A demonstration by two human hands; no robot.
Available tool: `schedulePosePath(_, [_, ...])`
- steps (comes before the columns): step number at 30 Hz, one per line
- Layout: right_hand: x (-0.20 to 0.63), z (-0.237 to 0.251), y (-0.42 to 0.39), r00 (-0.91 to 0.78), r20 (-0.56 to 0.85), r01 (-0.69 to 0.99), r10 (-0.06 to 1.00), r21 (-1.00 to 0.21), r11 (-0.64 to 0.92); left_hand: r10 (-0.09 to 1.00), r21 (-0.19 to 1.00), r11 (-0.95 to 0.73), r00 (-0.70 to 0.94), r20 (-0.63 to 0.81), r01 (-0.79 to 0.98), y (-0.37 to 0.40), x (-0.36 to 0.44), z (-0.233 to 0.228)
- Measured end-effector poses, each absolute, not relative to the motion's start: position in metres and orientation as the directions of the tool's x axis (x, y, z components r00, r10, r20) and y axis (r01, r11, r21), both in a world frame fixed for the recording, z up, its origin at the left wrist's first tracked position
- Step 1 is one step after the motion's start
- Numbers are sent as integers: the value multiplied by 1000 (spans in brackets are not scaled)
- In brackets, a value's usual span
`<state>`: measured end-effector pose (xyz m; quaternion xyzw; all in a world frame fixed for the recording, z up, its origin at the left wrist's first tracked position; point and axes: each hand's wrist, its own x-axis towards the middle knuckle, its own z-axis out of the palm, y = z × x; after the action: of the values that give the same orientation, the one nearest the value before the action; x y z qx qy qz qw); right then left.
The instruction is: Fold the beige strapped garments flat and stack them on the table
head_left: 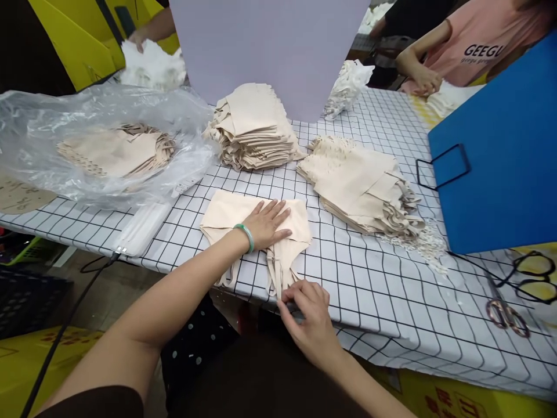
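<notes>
A beige garment with thin straps [230, 209] lies spread on the checked tablecloth at the table's near edge. My left hand [264, 225], with a green bangle at the wrist, rests flat on its upper part with the fingers spread. At the lower end, my right hand [308, 316] pinches a strap of the garment between thumb and fingers, close to the table edge. Behind it stands a thick stack of similar beige pieces [256, 125]. Another beige stack [357, 183] lies to the right, its trimmed edges fanned out.
On the left, a clear plastic bag [191, 133] holds more beige pieces, near a white power strip [143, 229]. A blue panel [496, 157], small white scraps [429, 244], scissors [507, 317] and glasses [535, 277] are at right. A grey panel [265, 46] rises behind; other people handle white cloth beyond.
</notes>
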<state>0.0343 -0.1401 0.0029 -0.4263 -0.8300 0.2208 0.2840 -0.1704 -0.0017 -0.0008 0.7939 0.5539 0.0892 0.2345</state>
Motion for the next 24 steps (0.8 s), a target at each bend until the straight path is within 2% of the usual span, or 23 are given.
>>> schedulePosePath(3, [44,7,-129,-420,346,604,839,-584,543,930,593,-246,359,-79,767,1,-188,15])
schedulePosePath(6, [42,25,-89,-375,487,596,789,-525,608,972,681,-235,184,149,694,-5,-227,44])
schedulePosePath(8, [28,37,-51,-473,488,575,734,-460,677,942,671,-231,-10,334,705,-18,-252,61])
schedulePosePath(10, [1,42,-12,-649,391,509,653,-415,754,890,645,-192,-146,433,740,-38,-266,68])
schedulePosePath(12, [-30,38,19,-799,258,424,543,-398,813,876,639,-148,-200,440,754,-60,-268,64])
schedulePosePath(14, [-58,26,37,-879,126,379,460,-400,834,884,637,-133,-201,423,759,-77,-264,53])
schedulePosePath(17, [-82,5,44,-902,17,387,431,-411,825,907,602,-142,-141,398,785,-77,-252,41])
schedulePosePath(20, [-86,-7,40,-902,72,359,425,-420,834,928,613,-186,-68,367,768,-44,-231,46])
schedulePosePath(22, [-79,-6,41,-887,191,308,421,-436,846,924,670,-236,-50,378,704,-10,-211,55])
schedulePosePath(24, [-59,1,52,-819,342,286,461,-453,845,934,752,-231,-74,348,617,25,-187,63])
